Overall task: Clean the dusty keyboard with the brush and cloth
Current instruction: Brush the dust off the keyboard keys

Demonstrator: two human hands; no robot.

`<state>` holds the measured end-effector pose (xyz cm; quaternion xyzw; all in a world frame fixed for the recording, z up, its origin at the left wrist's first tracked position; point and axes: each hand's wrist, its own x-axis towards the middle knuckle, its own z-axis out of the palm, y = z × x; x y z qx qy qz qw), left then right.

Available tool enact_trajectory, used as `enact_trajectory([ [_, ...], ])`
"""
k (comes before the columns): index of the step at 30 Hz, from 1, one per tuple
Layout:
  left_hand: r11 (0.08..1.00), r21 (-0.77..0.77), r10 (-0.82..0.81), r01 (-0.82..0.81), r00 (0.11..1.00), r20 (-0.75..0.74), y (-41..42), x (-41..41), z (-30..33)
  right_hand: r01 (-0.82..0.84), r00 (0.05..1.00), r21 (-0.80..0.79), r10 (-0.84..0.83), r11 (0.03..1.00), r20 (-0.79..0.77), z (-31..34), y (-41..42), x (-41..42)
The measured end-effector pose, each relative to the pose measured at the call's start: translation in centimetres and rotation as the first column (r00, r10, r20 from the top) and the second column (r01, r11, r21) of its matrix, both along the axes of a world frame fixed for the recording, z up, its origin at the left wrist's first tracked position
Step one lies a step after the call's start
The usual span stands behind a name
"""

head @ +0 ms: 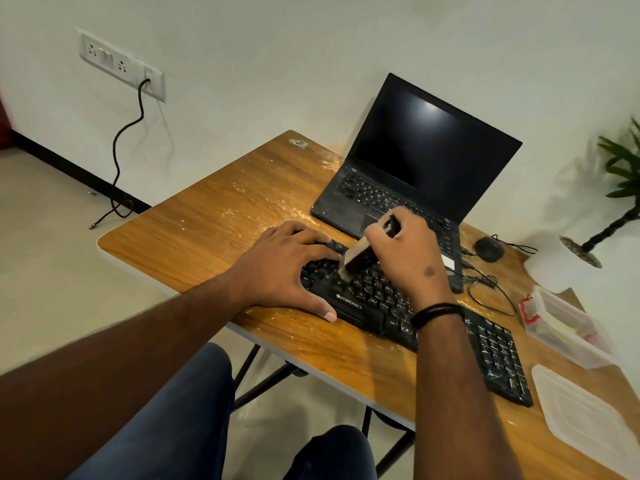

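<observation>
My right hand (405,251) grips the pale wooden brush (358,256), bristles on the black keyboard (377,299); left hand (280,268) presses flat. Dusty wooden table (207,230), white wall (277,46).

The place looked like a plain office or home workroom. A wood-topped folding counter (194,233) stood against a bare white wall (277,46), carrying an open laptop (415,168) at the far side, a black keyboard (381,303) nearer, and a mouse (489,249) with trailing cables to the right. On the far left wall a socket panel (117,62) fed a black cord (119,157) down to the pale floor (45,254). A potted plant (620,188) stood at the far right.
</observation>
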<state>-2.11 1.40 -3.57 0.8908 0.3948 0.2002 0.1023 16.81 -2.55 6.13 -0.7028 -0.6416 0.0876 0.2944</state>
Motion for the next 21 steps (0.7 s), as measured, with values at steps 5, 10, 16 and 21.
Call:
enact_trajectory([
  [5,1.000,-0.001,-0.002,0.002,1.000,0.003,0.0,0.0,0.0,0.108,0.993,-0.018,-0.107,0.994,0.041,-1.3,-0.3,-0.7],
  [10,1.000,-0.003,-0.011,0.011,1.000,-0.003,0.0,0.1,0.0,-0.057,0.997,-0.144,0.047,0.988,-0.069,0.0,-0.3,0.3],
  [16,1.000,-0.006,-0.011,0.011,1.000,0.000,-0.1,-0.1,0.1,0.028,0.999,-0.069,-0.026,0.997,0.030,-0.8,0.1,-0.4],
  [21,0.999,-0.034,-0.007,0.008,1.000,0.024,-0.1,0.1,0.1,-0.108,0.986,-0.175,0.083,0.979,-0.145,0.6,0.0,1.0],
])
